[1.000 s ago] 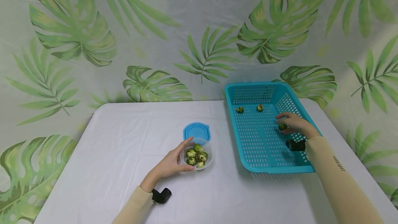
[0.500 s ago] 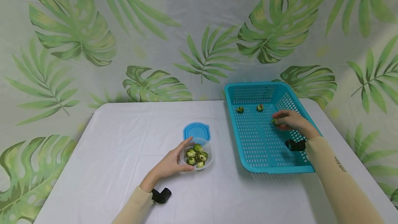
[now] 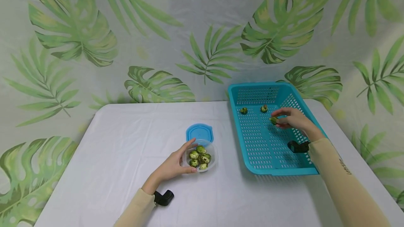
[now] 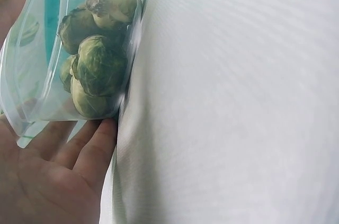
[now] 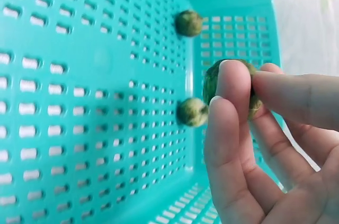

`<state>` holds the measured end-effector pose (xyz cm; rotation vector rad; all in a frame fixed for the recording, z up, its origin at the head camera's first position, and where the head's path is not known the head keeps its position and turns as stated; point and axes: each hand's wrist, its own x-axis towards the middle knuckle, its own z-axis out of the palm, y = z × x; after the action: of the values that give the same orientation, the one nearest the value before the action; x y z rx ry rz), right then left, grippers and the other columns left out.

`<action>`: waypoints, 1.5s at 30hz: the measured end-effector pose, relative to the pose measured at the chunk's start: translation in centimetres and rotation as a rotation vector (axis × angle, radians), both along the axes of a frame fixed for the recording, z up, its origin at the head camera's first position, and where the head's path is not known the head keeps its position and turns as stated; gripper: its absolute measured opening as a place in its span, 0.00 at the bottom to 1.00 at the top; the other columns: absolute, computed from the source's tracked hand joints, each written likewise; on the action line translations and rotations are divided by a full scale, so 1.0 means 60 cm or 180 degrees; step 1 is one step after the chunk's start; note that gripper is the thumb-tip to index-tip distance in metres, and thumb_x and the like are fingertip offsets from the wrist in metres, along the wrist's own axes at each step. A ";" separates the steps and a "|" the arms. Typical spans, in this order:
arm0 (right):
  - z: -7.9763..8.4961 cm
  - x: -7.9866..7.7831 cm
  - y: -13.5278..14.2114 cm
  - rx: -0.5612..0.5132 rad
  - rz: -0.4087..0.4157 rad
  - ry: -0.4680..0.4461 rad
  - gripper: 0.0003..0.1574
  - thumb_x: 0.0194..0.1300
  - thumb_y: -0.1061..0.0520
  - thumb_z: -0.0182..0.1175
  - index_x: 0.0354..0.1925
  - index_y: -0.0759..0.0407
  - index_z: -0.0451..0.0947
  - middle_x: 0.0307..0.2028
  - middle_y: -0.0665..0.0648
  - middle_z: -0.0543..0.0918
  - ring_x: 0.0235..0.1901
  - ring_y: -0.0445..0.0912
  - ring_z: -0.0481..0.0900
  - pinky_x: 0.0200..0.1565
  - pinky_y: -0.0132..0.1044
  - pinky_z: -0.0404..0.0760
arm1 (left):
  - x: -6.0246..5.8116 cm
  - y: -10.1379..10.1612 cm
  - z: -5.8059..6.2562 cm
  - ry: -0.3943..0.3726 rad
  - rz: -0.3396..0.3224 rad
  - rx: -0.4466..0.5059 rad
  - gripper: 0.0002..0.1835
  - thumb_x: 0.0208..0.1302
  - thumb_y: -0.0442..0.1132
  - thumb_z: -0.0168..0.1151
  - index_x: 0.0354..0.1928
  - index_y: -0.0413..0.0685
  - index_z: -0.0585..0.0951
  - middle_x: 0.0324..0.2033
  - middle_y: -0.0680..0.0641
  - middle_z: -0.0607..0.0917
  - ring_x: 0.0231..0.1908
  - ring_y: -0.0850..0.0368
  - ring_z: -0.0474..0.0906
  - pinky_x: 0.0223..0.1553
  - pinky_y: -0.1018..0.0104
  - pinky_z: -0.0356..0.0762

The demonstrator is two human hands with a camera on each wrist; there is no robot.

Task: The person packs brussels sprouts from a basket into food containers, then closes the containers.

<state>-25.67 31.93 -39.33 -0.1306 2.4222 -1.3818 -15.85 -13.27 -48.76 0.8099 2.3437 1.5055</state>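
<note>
Over the blue-green basket [image 3: 259, 143], my right hand [image 3: 294, 119] pinches a Brussels sprout [image 3: 273, 120] between thumb and fingertips. In the right wrist view the fingers partly cover that sprout [image 5: 213, 80]. Two more sprouts lie toward the basket's far end, one at the left [image 3: 243, 110] and one nearer the middle [image 3: 264, 108]. My left hand [image 3: 170, 166] holds a small clear plastic container [image 3: 215, 155] on the table, thumb on the near side and fingers around the far side. Several sprouts [image 4: 100, 65] are heaped inside it.
A blue lid [image 3: 199, 132] lies just behind the container. White cloth covers the table [image 3: 132, 132], and a leaf-patterned sheet [image 3: 164, 38] hangs behind it. The basket's raised rim stands between the two hands.
My right hand has taken hold of the sprout at the basket's right side, lifted it and moved left with it. The left hand and container have stayed in place.
</note>
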 end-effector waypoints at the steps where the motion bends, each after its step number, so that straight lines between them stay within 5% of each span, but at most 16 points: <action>1: 0.001 0.000 -0.003 -0.0008 0.0012 0.0018 0.24 0.71 0.65 0.50 0.62 0.73 0.64 0.58 0.74 0.67 0.43 0.55 0.81 0.47 0.49 0.78 | 0.000 0.000 0.000 -0.0001 0.0001 0.0000 0.53 0.55 0.44 0.72 0.76 0.53 0.48 0.69 0.48 0.63 0.69 0.48 0.54 0.57 0.39 0.63; 10: 0.019 0.002 -0.043 -0.0197 0.0148 0.0137 0.23 0.70 0.64 0.53 0.60 0.73 0.66 0.59 0.72 0.66 0.40 0.50 0.83 0.44 0.43 0.80 | 0.000 0.000 0.000 0.0018 0.0007 -0.0021 0.53 0.55 0.43 0.72 0.76 0.53 0.48 0.69 0.48 0.64 0.69 0.48 0.54 0.55 0.43 0.64; 17: 0.042 0.012 -0.081 -0.0333 0.0342 0.0176 0.21 0.70 0.63 0.55 0.57 0.73 0.69 0.55 0.71 0.71 0.36 0.46 0.83 0.41 0.39 0.80 | 0.000 -0.001 0.003 0.0041 0.0029 -0.0097 0.53 0.55 0.45 0.72 0.76 0.54 0.48 0.69 0.49 0.64 0.66 0.51 0.59 0.45 0.56 0.68; 27: 0.062 0.026 -0.127 -0.0485 0.0535 0.0178 0.20 0.68 0.63 0.57 0.55 0.75 0.72 0.42 0.66 0.81 0.34 0.47 0.84 0.42 0.41 0.80 | 0.002 0.000 0.006 0.0010 0.0002 -0.0013 0.53 0.55 0.42 0.72 0.76 0.52 0.48 0.69 0.46 0.63 0.69 0.46 0.54 0.56 0.41 0.64; 45: 0.076 0.056 -0.223 -0.0608 0.0924 0.0148 0.15 0.67 0.64 0.57 0.51 0.70 0.77 0.47 0.65 0.78 0.37 0.57 0.82 0.43 0.48 0.79 | 0.001 0.000 0.003 0.0028 0.0008 -0.0041 0.53 0.55 0.44 0.72 0.76 0.53 0.48 0.69 0.48 0.64 0.68 0.49 0.55 0.50 0.50 0.66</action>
<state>-22.29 18.54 -34.79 -0.5444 2.1942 -1.4813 -15.79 -13.28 -48.57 0.8124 2.3590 1.4892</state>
